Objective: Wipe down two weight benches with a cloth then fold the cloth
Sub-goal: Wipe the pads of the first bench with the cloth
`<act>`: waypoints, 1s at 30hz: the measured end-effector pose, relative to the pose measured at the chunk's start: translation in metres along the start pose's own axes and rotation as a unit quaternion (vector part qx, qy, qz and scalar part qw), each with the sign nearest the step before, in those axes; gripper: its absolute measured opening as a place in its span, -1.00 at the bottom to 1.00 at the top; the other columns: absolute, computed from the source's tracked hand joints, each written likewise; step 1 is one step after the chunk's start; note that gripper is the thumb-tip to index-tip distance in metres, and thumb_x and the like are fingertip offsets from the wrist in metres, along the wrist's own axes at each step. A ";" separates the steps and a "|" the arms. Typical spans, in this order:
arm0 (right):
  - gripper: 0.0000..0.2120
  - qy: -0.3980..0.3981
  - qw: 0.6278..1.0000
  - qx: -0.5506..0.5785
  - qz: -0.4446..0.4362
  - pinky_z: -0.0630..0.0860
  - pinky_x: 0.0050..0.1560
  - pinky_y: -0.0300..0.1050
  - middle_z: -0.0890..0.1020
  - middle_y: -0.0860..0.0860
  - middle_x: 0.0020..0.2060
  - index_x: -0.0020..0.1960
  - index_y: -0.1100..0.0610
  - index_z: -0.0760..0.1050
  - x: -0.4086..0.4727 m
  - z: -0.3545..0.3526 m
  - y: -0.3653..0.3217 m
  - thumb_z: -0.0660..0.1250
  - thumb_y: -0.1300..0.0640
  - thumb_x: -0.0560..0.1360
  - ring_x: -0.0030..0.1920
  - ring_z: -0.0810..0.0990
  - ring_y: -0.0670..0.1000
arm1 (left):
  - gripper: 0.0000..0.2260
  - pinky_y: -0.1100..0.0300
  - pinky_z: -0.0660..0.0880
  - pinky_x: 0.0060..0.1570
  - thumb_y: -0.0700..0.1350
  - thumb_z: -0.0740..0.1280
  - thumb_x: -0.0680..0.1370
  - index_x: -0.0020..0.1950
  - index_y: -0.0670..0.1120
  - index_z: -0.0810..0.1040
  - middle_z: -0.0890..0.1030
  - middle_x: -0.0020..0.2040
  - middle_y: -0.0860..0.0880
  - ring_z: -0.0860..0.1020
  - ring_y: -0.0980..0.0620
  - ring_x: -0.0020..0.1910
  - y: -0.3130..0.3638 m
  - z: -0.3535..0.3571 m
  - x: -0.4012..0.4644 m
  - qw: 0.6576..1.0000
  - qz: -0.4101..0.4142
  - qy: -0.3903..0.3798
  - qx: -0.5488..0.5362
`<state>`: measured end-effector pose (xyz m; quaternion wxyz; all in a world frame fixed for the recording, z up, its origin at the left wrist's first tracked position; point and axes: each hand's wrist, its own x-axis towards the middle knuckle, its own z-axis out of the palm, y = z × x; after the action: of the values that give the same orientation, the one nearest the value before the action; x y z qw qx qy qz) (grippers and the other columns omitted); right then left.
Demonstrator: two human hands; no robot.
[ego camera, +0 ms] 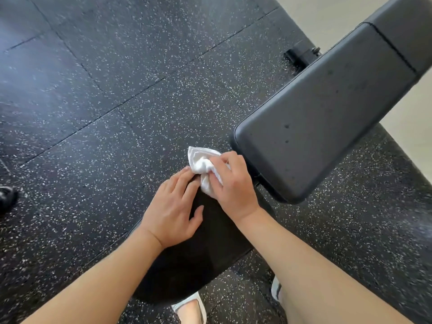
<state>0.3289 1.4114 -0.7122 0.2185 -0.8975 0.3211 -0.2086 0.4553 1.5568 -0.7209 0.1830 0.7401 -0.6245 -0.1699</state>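
A small white cloth [203,165] lies bunched on the far end of a dark bench seat pad [205,244] right below me. My right hand [233,183] is closed over the cloth from the right, pinching its folds. My left hand [174,211] rests flat on the seat pad, its fingertips touching the cloth's near left edge. Just beyond the cloth, a grey padded backrest [322,118] runs up and to the right, with a seam near its far end.
Black rubber floor tiles [105,101] with white specks surround the bench. A black frame foot [301,56] shows beside the backrest. A dark object [7,197] sits at the left edge. My shoes [190,307] are under the seat. Pale floor [332,12] lies at top right.
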 end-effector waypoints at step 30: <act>-0.75 -0.136 0.983 0.039 -0.114 0.50 -0.06 0.01 0.49 0.03 0.12 0.27 0.14 0.58 0.014 -0.122 0.137 0.34 0.06 0.64 -0.04 0.45 0.11 | -0.58 -0.36 0.05 0.60 -0.01 0.21 0.59 0.45 -0.02 0.48 0.37 0.55 -0.04 0.29 -0.15 0.59 0.138 0.075 0.103 0.893 -0.399 0.182 0.099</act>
<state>0.2098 1.2748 -0.6816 0.2694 -0.9392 0.1756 -0.1206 0.3171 1.4293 -0.7227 0.1362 0.9592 -0.2462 -0.0289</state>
